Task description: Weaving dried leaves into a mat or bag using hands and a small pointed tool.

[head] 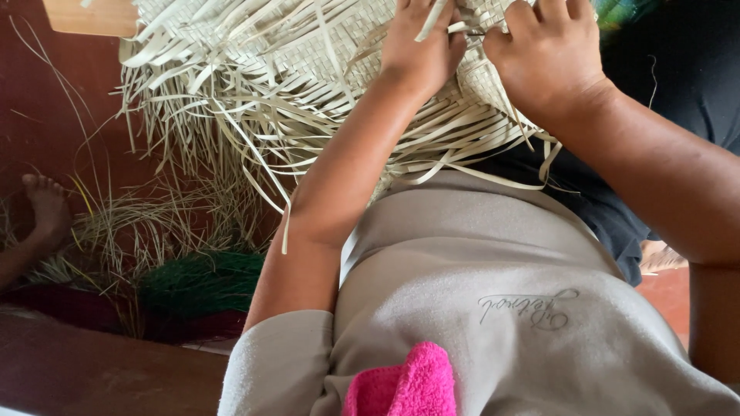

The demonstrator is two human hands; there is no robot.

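A half-woven mat of pale flat palm strips (254,54) lies across my lap, with many loose strip ends (231,146) hanging off its near edge. My left hand (420,46) rests on the weave at the top centre, its fingers closed around a pale strip. My right hand (543,54) is right beside it, fingers curled down onto the weave and gripping strips at the same spot. The fingertips of both hands are cut off by the top edge of the view.
Another person's bare foot (46,204) rests on the red-brown floor at the left. Dry straw (146,223), a green fibre bundle (200,281) and a dark red bundle (69,308) lie nearby. A pink cloth (405,385) sits against my grey shirt. A wooden board (85,15) is at top left.
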